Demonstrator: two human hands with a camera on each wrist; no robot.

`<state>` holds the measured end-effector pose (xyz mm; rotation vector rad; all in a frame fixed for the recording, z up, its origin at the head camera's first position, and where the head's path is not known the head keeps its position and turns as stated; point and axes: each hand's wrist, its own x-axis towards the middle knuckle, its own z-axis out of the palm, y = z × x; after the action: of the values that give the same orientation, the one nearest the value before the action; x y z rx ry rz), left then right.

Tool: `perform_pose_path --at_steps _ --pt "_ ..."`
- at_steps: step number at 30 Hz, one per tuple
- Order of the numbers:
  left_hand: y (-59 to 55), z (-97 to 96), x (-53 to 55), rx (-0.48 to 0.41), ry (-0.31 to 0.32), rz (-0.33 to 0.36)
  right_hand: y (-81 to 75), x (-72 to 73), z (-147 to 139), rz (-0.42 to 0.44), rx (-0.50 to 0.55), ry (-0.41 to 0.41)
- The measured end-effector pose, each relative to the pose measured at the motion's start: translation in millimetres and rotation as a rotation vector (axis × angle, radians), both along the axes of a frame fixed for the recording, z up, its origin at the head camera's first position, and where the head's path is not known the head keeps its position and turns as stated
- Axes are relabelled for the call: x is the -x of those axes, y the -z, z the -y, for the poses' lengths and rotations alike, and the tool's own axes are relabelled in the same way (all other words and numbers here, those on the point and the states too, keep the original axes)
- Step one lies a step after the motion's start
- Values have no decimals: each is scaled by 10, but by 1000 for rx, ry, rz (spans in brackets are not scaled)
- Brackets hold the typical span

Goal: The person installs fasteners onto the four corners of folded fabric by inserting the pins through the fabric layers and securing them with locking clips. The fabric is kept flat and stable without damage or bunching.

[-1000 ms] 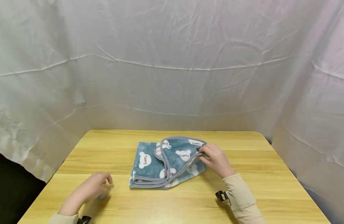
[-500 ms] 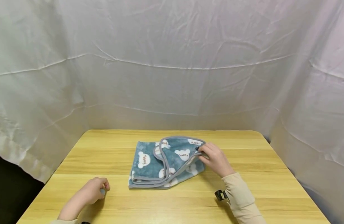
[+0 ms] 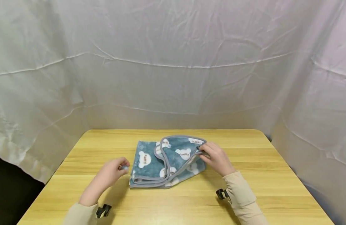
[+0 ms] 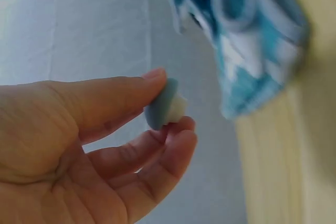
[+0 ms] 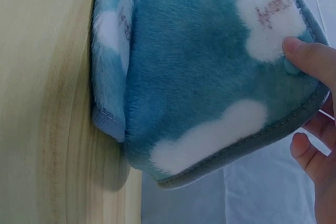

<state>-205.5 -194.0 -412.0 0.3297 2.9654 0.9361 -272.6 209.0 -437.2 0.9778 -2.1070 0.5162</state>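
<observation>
A folded teal fleece blanket with grey binding and white bear heads reading "Happy" lies mid-table. Just left of it, my left hand pinches a small piece, blue on one side and white on the other, between thumb and fingers. Its exact kind is unclear. My right hand grips the bound edge of the blanket's top layer at the right, holding it raised. Under the right thumb shows a small rounded blue bit, mostly hidden.
The wood-grain table carries the blanket. Pale grey curtains hang behind and at both sides. A black camera is strapped to the left wrist and another to the right.
My left hand has moved right and away from me, from the table's left front to beside the blanket, carrying the small blue-and-white piece. The right hand keeps its hold on the blanket.
</observation>
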Motion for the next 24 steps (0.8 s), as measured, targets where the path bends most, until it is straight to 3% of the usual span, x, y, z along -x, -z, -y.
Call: perform_pose_path --at_steps 6,14,19,24 --pt "-165 -271 174 -42 28 -81 -19 6 -6 -12 -2 -5" --pt "-264 -640 381 -151 83 -149 -4 2 -4 -26 -20 -4" --pt "-300 -917 509 -251 119 -185 10 12 -4 -58 -26 -24" --pt "-315 -1233 625 -432 114 -154 9 29 -8 -86 -30 -41"
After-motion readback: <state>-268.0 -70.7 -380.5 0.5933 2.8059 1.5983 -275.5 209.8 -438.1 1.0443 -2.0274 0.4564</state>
